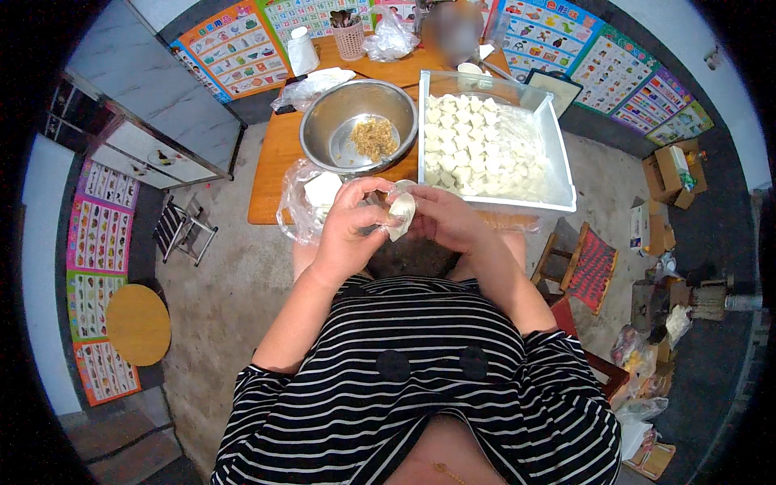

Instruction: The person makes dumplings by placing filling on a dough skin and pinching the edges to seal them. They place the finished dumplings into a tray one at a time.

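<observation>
Both my hands meet just beyond the table's near edge, above my lap. Between their fingertips is a pale folded dumpling [401,213]. My left hand [354,227] pinches it from the left with thumb and fingers. From the right, my right hand [445,215] has its fingers on the dumpling's upper part; some fingertips are hidden. Beyond my left hand lies a stack of white dough wrappers [323,189] in a clear plastic bag [291,203]. A steel bowl [315,145] holds brownish minced filling [374,139] and stands behind the bag. Rows of shaped dumplings [461,136] fill much of a white tray [564,163] at the right.
On the far side of the wooden table [267,176] stand a white bottle [302,51], a pink utensil basket [348,41] and a crumpled plastic bag [391,36]. A folding stool [185,230] is at the left. A woven-seat chair [591,267] and cardboard boxes [673,173] are at the right.
</observation>
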`<action>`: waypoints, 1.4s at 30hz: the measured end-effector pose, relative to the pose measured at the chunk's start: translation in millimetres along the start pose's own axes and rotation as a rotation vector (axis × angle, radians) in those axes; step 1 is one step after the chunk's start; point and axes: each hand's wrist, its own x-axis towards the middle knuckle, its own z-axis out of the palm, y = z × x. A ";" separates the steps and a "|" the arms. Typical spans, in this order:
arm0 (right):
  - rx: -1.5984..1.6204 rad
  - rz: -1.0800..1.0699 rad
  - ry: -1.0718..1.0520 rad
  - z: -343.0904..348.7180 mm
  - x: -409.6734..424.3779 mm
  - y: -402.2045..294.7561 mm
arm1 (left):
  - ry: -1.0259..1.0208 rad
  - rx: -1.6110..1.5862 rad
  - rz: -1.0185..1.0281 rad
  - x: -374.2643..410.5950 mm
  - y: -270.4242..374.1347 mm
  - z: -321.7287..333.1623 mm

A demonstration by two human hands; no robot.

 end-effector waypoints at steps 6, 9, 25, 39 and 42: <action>-0.064 -0.135 0.043 7.0 -6.0 -12.6 | 0.177 -0.321 -0.238 -3.6 5.4 13.3; -0.080 -0.208 0.093 6.8 -3.6 -12.7 | 0.138 -0.784 -0.616 -6.7 -1.5 12.2; -0.726 -0.487 0.384 7.3 1.3 4.4 | -0.043 -0.723 -0.679 -15.2 -5.1 18.4; -1.162 -0.445 0.411 13.5 -12.9 -3.8 | -0.052 -0.123 -0.577 -10.7 -0.5 20.4; -1.060 -0.441 0.574 -21.8 -5.9 -9.0 | 0.048 -0.275 -0.543 -15.5 -9.9 21.9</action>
